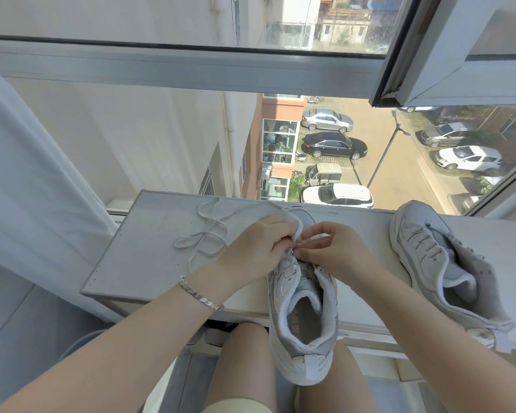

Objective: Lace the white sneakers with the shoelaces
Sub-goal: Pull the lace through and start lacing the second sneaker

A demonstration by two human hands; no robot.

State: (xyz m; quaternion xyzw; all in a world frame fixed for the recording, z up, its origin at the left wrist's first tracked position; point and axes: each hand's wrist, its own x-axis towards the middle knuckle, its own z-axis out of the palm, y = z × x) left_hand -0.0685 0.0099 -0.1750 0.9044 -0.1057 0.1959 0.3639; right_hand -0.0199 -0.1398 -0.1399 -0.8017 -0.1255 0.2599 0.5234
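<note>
Our left hand point(256, 248) and right hand point(337, 251) meet over the middle sneaker point(303, 323), fingers curled. Both are pinching the shoelace point(209, 234) at the eyelet rows. We can't tell which eyelet, since the fingertips cover it. There's a silver bracelet point(200, 293) on the left wrist.

The sneaker is white with grey panels and a chunky sole. Its toe points at the window, the heel hangs over the sill point(137, 257) edge above our knees, and the collar is open with printed insole text visible. A few lace crossings show just below the fingers.

The rest of the shoelace is flat and white, running left from the hands in loose loops across the sill.

The second sneaker point(441, 263) matches the first. It lies on the sill to the right, well apart and angled, and we see no lace in its eyelets.
</note>
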